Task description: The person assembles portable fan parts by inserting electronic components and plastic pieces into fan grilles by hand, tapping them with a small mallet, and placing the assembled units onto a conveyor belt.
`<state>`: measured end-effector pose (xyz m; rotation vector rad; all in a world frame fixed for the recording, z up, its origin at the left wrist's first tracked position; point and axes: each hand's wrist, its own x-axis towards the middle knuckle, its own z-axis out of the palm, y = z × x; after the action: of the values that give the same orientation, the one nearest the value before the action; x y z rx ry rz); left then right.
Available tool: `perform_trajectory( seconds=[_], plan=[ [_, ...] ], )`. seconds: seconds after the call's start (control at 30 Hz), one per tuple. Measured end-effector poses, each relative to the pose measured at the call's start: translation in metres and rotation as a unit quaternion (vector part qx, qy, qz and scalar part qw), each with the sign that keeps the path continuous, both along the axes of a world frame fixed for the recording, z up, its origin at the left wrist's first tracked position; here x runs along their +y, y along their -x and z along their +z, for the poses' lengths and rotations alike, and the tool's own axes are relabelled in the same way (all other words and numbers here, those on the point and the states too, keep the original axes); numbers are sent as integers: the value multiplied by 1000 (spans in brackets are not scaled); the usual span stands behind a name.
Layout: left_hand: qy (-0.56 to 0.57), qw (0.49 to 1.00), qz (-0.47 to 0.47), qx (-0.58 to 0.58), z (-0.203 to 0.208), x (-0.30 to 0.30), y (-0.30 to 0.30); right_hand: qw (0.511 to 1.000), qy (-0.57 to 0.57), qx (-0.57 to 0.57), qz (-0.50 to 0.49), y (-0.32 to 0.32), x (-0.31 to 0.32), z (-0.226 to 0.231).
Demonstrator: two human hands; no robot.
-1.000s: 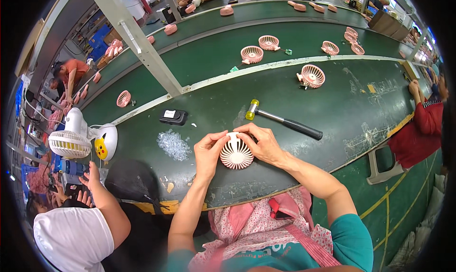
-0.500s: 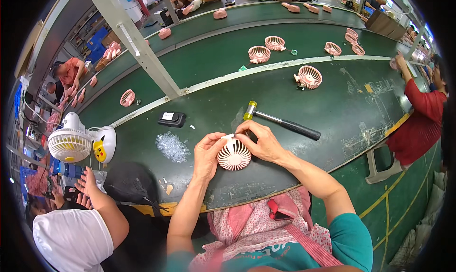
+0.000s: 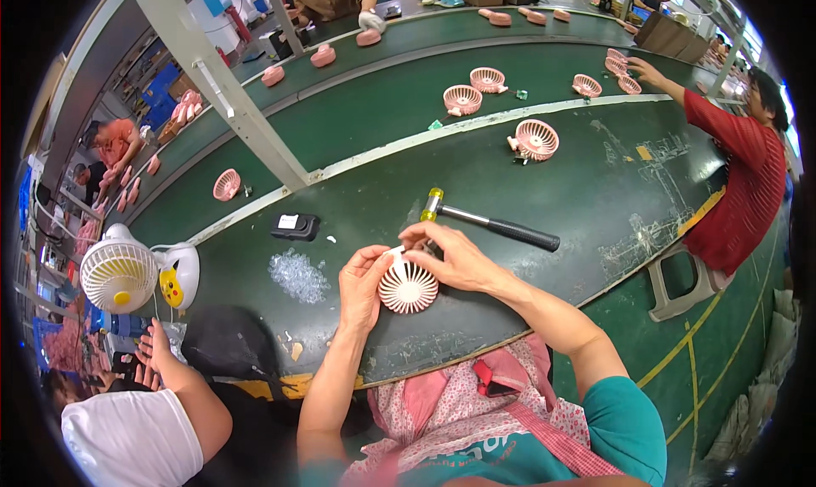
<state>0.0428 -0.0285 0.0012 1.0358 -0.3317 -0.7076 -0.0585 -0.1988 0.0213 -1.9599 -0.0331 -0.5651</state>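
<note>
We note a broad dark-green worktop (image 3: 357, 317) carrying the work near its front edge, with a black-handled mallet with a yellow head (image 3: 489, 223) lying just beyond, within easy reach. On it lies the round pink ribbed plastic fan grille (image 3: 408, 287), steadied from both sides. The left hand (image 3: 364, 285) cups its left rim, fingers curled; the right hand (image 3: 446, 253) presses fingertips closed on its upper edge, apparently to hold it flat.

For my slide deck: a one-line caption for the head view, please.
Both hands, left and right, hold a pink fan grille on a green bench beside a mallet.
</note>
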Motion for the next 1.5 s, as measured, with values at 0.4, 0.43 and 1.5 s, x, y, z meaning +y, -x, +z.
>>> perform_trajectory(
  seconds=[0.4, 0.43, 1.5],
  plan=[
    [-165, 928, 121, -312, -30, -8, -4, 971, 128, -171, -109, -129, -72, 12],
    [-197, 914, 119, -333, -32, -4, -2, 961, 194, -185, -65, -141, -82, 6],
    [-219, 642, 150, -719, -18, -19, 12, 948, 288, 65, 117, -12, -37, 18]
  ],
)
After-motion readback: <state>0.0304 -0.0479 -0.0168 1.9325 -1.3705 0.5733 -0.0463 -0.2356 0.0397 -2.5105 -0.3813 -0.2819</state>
